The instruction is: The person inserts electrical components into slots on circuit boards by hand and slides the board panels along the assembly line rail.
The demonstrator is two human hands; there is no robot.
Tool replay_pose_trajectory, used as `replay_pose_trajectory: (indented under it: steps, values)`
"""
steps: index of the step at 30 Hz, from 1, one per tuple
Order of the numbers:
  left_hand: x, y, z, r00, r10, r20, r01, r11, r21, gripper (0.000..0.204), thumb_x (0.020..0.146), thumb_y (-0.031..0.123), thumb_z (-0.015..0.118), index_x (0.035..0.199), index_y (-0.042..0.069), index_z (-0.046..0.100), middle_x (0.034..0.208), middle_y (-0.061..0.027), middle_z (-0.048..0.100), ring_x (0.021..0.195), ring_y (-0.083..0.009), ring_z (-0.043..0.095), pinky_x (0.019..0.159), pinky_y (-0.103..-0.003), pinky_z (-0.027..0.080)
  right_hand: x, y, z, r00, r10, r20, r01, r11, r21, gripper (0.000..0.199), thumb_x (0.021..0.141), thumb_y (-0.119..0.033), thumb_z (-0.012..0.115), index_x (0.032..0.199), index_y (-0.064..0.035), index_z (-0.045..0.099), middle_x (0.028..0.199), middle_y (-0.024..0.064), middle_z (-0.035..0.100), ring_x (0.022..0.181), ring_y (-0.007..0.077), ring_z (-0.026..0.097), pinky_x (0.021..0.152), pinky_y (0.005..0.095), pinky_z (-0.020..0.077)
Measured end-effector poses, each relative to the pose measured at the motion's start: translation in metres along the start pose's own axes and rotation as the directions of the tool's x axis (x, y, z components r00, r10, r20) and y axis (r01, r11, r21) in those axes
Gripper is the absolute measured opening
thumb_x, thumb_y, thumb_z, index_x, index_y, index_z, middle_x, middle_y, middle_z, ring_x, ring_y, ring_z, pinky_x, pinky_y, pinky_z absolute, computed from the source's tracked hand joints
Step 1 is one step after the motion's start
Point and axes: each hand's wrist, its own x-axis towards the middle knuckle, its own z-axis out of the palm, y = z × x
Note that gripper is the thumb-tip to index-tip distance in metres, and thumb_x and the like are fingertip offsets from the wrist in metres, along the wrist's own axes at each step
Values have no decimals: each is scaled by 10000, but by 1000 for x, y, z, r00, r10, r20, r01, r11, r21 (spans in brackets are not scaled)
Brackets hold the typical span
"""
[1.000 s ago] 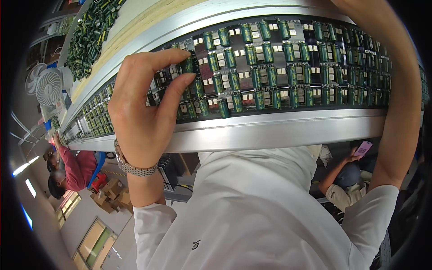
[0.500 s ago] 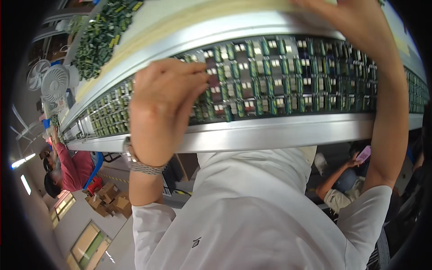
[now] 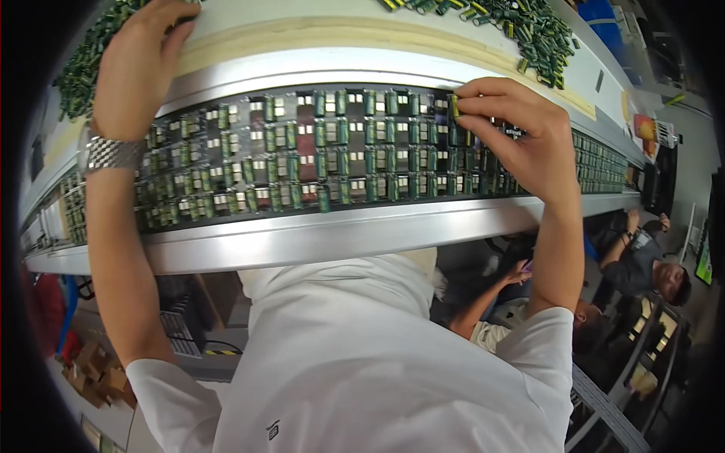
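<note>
Green capacitor (image 3: 455, 106) upright over board (image 3: 332, 151)

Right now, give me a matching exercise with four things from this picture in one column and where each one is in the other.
Things:
1. left hand
2. right hand
3. wristwatch
4. loose pile of green capacitors

Places:
A. on the left wrist
B. top right of the white bench
C. reaching past the board tray's far rail
D. pinching a capacitor over the boards

Pairs: 1-C, 2-D, 3-A, 4-B

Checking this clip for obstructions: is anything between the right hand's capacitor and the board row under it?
Nothing visible does. The right hand pinches a green capacitor directly over the circuit boards. Capacitors already seated stand close beside it, and the fingers hide the slot itself.
</note>
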Motion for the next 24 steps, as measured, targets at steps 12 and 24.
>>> replay_pose_trajectory:
  steps: [12, 24]
  values:
    - [-4, -9, -9, 999, -39, 18, 43, 953, -299, 276, 1010, 179, 661, 1272, 106, 711, 1139, -88, 748, 970, -191, 716, 870, -329, 551, 18, 3, 0, 998, -41, 44, 43, 998, -43, 159, 824, -15, 815, 980, -31, 792, 1043, 76, 780, 896, 205, 748, 793, 299, 599]
    - [-10, 8, -13, 995, -102, 9, 94, 867, -489, 266, 1017, 168, 664, 1253, 62, 724, 1103, -65, 749, 953, -152, 694, 879, -296, 542, 29, 5, 5, 982, -144, 121, 160, 977, -141, 121, 827, -50, 812, 943, -36, 782, 1020, 66, 778, 868, 251, 742, 753, 324, 599]
